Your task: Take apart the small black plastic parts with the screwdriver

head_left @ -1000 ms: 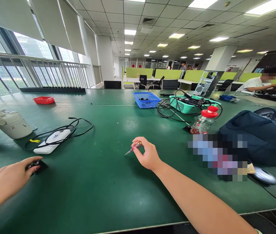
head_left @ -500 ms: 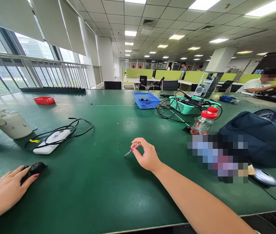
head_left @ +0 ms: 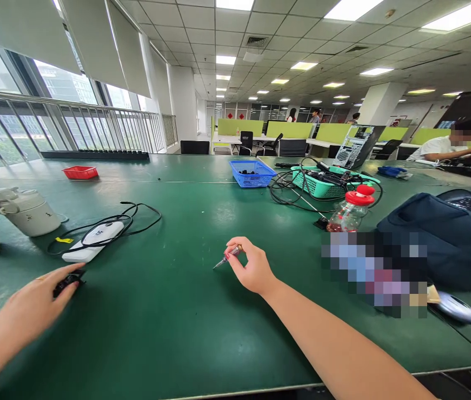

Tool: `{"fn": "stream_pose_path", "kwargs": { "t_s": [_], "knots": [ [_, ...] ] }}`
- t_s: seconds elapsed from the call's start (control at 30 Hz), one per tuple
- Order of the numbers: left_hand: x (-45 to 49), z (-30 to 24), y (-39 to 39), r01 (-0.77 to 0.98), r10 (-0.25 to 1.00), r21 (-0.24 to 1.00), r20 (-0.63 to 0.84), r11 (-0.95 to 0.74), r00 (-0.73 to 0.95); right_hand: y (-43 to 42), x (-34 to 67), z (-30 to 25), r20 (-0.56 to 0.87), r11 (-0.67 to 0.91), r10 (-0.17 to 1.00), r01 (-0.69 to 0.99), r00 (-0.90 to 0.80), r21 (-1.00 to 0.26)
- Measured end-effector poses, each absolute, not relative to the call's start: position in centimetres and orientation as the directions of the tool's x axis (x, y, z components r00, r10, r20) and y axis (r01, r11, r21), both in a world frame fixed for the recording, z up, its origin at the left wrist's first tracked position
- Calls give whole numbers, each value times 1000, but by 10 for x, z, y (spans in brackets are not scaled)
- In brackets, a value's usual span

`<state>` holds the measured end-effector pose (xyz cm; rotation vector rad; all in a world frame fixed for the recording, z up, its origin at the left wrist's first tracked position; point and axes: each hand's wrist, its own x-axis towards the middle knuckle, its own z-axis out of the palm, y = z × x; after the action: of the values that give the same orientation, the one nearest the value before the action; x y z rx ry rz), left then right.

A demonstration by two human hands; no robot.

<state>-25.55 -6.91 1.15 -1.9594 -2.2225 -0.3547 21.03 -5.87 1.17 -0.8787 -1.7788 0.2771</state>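
At the left, my left hand [head_left: 33, 303] is closed around a small black plastic part [head_left: 65, 282], thumb on the near side and fingers over the top. The fingers hide much of the part, so its exact kind does not show. Near the middle of the green table [head_left: 148, 328], my right hand [head_left: 252, 268] pinches a small screwdriver [head_left: 221, 261] between thumb and fingers. Its thin shaft slants down to the left, the tip close to the tabletop; I cannot tell whether it touches.
A white power bank [head_left: 94, 244] with a black cable lies beyond my left hand, beside a cream tumbler [head_left: 35, 214]. Farther back are a red tray [head_left: 80, 173], a blue basket [head_left: 252, 176] and a green basket [head_left: 322, 188] of cables. A red-lidded jar [head_left: 350, 214] and dark bag [head_left: 439, 241] stand right.
My left hand has shifted right and slightly away from me, carrying the black part, its fingers closing further around it. The right hand keeps the screwdriver in nearly the same place.
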Motion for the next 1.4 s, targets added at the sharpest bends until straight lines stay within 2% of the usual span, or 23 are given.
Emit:
{"fn": "stream_pose_path", "kwargs": {
  "t_s": [0.1, 0.27, 0.37, 0.53, 0.73, 0.9, 0.97, 1.1, 1.2, 1.27, 1.33, 1.4],
  "knots": [
    [-245, 8, -64, 997, 969, 56, 238, 52, -63, -60, 210, 13, 708, 688, 692, 431, -145, -584],
    [-250, 0, -64, 990, 953, 112, 281, 86, -115, -60, 210, 14, 700, 685, 698, 425, -150, -592],
    [-250, 2, -65, 988, 960, 121, 253, 95, -124, -60, 210, 13, 703, 691, 693, 422, -156, -587],
    [-249, 3, -66, 971, 954, 122, 198, 205, -226, -60, 210, 13, 705, 693, 692, 420, -158, -586],
    [-257, 1, -65, 956, 936, 70, 194, 286, -294, -60, 210, 13, 693, 683, 703, 424, -161, -595],
    [-245, 22, -61, 965, 953, 34, 152, 259, -261, -58, 210, 12, 625, 635, 760, 415, -181, -652],
    [-225, 38, -59, 980, 962, 54, 188, 190, -197, -58, 209, 11, 597, 617, 778, 422, -196, -665],
    [-158, 64, -49, 982, 959, 120, 259, -148, 113, -56, 213, 10, 582, 610, 785, 433, -214, -663],
    [-93, 61, -37, 930, 934, 147, 173, -337, 312, -48, 223, 11, 624, 617, 766, 446, -153, -648],
    [-49, 49, -30, 886, 900, 160, 124, -434, 419, -43, 231, 11, 665, 589, 747, 471, -7, -656],
    [-12, 33, -26, 812, 841, 224, 94, -539, 533, -41, 234, 13, 669, 552, 739, 503, 75, -665],
    [13, 20, -23, 750, 804, 308, 100, -585, 587, -45, 232, 14, 668, 564, 743, 500, 38, -657]
  ]
}}
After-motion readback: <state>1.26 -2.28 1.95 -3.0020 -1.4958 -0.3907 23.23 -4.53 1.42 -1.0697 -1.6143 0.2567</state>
